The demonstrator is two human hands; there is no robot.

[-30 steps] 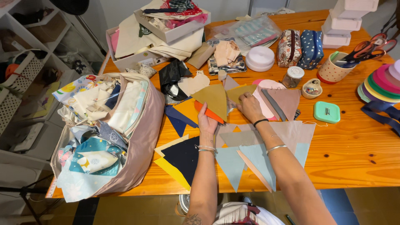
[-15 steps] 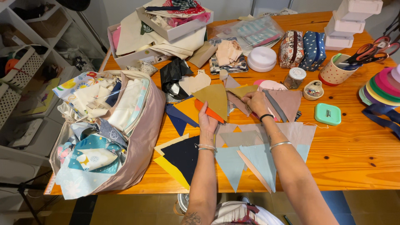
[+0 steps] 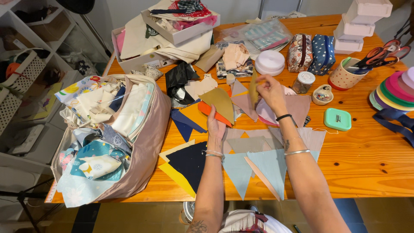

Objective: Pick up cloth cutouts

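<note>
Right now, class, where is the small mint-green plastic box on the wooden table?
In the head view, the small mint-green plastic box lies on the wooden table to the right of the right hand, just below the small bowl.

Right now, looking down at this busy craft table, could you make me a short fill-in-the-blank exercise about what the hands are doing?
1. The right hand lifts a mustard-yellow fabric piece ____ the table.
2. The left hand rests flat on the fabric ____.
3. The scissors stand in a dotted ____.
4. The big fabric-filled bag lies to the person's ____.

Missing words: above; triangles; cup; left
</note>
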